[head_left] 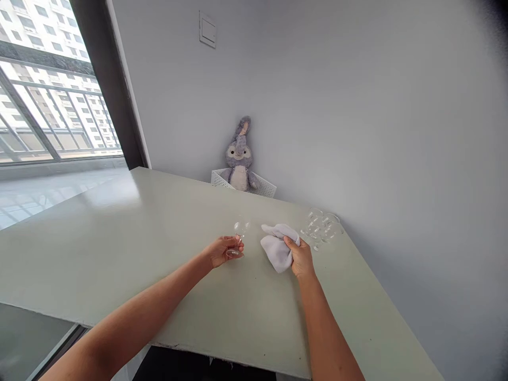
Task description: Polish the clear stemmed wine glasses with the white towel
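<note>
Glass [241, 228] sits left of cloth [277, 250], stem pinched in left hand [222, 251]. Right hand [302, 259] grips cloth, clear of glass. More glasses [322, 226] cluster right of cloth.

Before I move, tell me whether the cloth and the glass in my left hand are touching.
Apart. The head view shows tabletop between the glass in the left hand and the cloth in the right hand.
</note>
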Motion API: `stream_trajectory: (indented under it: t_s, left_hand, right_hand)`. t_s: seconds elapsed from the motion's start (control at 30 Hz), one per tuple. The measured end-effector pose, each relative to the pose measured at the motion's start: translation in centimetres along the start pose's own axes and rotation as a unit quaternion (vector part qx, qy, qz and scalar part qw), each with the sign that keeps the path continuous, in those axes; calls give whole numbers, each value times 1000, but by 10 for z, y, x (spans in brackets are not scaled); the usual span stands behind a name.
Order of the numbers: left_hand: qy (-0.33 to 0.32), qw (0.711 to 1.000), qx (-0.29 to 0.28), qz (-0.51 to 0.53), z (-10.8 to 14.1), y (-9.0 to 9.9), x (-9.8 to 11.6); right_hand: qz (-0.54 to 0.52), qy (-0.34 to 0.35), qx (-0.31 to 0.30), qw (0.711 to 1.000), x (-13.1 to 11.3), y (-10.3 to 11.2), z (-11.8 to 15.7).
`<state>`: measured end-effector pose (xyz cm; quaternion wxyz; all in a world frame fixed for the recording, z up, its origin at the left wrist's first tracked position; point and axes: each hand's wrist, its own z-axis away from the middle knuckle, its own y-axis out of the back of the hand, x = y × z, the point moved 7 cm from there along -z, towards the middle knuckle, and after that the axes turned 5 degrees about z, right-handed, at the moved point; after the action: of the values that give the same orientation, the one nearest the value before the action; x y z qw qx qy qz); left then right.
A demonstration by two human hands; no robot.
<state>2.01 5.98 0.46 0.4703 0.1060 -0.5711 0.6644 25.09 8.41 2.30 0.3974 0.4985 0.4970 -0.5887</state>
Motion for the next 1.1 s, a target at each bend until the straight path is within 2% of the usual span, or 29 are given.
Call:
stream_trajectory:
  t_s: [0.27, 0.53, 0.6, 0.67, 0.7, 0.73, 0.77, 0.83, 0.9, 0.93, 1.0, 1.1]
  left_hand:
    - [-9, 1000, 4, 18, -4, 4, -2]
    - [-7, 1000, 5, 10, -4, 5, -4]
    - [-4, 1000, 8, -3, -3, 3, -4]
    - [-3, 999, 14, -37, -1, 2, -4]
    - [-3, 998, 14, -65, 0, 1, -5]
    - [-4, 995, 9, -99, 1, -1, -5]
    - [-9, 991, 1, -134, 2, -4, -6]
    - [-35, 977, -23, -207, 4, -11, -6]
    - [-63, 963, -44, -257, 6, -19, -8]
    - [-72, 958, -51, -273, 7, -21, -9]
    - [-79, 944, -57, -314, 8, -24, -13]
    - [-83, 892, -69, -438, 10, -27, -18]
  right_hand:
    - [6, 6, -4, 1000, 0, -9, 5]
    - [-64, 11, 67, 996, 2, -11, 12]
    - [-49, 39, 50, 997, -1, -19, 19]
    - [27, 97, 1, 995, -10, -34, 30]
    - [89, 139, -41, 985, -16, -45, 38]
    - [161, 189, -92, 964, -21, -59, 47]
    - [235, 243, -141, 931, -25, -73, 57]
    - [358, 342, -207, 844, -29, -97, 77]
    - [439, 409, -209, 773, -31, -109, 88]
    - [467, 428, -197, 748, -31, -111, 90]
    - [507, 442, -174, 720, -31, -112, 89]
    - [534, 419, -161, 717, -31, -109, 83]
